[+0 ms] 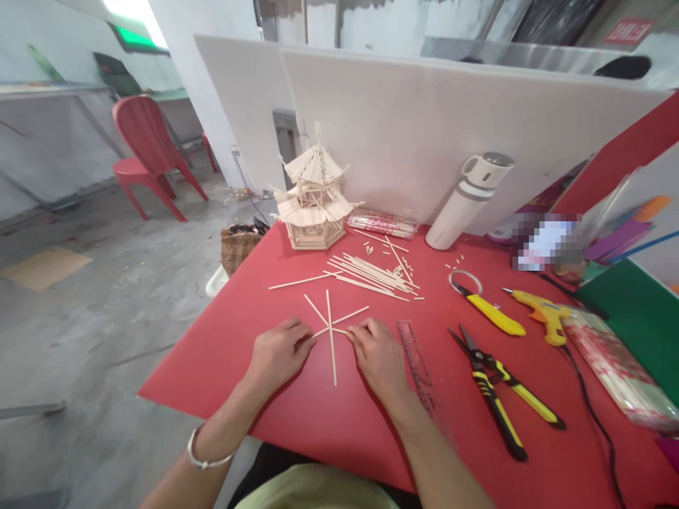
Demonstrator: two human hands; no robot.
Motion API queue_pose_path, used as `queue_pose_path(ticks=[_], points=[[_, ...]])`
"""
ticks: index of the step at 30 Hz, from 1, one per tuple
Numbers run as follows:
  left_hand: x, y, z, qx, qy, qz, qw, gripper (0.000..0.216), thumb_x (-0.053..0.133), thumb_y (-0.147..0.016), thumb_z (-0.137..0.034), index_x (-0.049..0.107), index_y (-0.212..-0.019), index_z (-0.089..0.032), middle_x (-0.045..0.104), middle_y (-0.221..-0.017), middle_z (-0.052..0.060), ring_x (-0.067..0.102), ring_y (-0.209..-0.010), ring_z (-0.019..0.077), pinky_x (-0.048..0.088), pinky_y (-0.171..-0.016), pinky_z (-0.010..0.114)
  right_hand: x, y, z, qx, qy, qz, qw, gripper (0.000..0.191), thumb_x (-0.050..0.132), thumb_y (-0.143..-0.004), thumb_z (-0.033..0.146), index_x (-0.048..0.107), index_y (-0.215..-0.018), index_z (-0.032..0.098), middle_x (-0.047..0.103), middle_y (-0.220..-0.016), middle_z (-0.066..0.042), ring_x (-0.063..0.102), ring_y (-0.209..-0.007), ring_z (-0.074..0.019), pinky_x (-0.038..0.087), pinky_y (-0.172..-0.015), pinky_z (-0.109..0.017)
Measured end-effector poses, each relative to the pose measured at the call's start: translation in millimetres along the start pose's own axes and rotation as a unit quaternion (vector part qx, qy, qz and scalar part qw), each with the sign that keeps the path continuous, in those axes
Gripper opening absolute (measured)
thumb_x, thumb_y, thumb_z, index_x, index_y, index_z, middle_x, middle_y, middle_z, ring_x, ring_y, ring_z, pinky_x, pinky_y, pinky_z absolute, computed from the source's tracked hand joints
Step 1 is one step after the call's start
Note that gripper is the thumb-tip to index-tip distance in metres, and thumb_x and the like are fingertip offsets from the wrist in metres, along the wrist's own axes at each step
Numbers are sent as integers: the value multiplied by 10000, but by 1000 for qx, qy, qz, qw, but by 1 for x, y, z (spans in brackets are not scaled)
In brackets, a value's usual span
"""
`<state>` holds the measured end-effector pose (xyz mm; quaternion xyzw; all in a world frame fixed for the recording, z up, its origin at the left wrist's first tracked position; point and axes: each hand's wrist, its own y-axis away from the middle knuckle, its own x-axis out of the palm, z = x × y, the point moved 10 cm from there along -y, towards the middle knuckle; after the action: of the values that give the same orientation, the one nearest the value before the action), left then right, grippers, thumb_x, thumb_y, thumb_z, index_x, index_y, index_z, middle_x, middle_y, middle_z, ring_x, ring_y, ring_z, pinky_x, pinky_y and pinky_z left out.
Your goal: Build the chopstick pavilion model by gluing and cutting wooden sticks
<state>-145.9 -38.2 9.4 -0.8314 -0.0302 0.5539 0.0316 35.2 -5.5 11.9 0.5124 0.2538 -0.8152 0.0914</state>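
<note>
Several thin wooden sticks cross at one middle point, forming a star of sticks (pixel 333 357) on the red tabletop. My left hand (pixel 281 348) pinches the end of one stick on the star's left side. On the right side, my right hand (pixel 378 353) pinches the end of another stick. The other stick ends, pointing up and toward me, are untouched. Beyond the star lies a loose pile of wooden sticks (pixel 366 272), with short cut pieces beside it. A clear ruler (pixel 418 364) rests just right of my right hand.
Pliers (pixel 491 382), a yellow-handled cutter (pixel 493 314) and a yellow glue gun (pixel 549 317) lie to the right, the gun's cord running toward me. A stick pagoda model (pixel 312 205) and a white thermos (pixel 467 205) stand at the back before a pale board (pixel 403 127). Packed sticks (pixel 620 367) lie far right.
</note>
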Motion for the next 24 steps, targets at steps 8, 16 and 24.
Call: queue_pose_path(ticks=[8,16,24], points=[[-2,1,2,-8,6,2,1000,257,545,-971,-400,728,-882,-244,692,-911,16,672,-778,157,403,-641,252,-2,1,2,1,-13,-21,1000,279,488,-1047,411,723,-1026,263,635,-899,-35,593,-836,-170,391,-727,-274],[-6,1,1,1,13,-8,1000,347,515,-983,-484,711,-828,-242,667,-849,17,660,-711,150,415,-621,251,-6,1,6,-8,-29,-44,999,249,488,-1048,352,718,-1029,260,636,-902,-33,608,-832,-171,422,-741,-277],[-8,1,1,7,10,-7,1000,300,508,-985,-414,691,-818,-245,676,-857,16,673,-735,160,423,-626,258,-1,1,5,-4,-42,-47,998,240,484,-1047,319,699,-956,264,628,-883,-23,611,-826,-172,416,-710,-282]])
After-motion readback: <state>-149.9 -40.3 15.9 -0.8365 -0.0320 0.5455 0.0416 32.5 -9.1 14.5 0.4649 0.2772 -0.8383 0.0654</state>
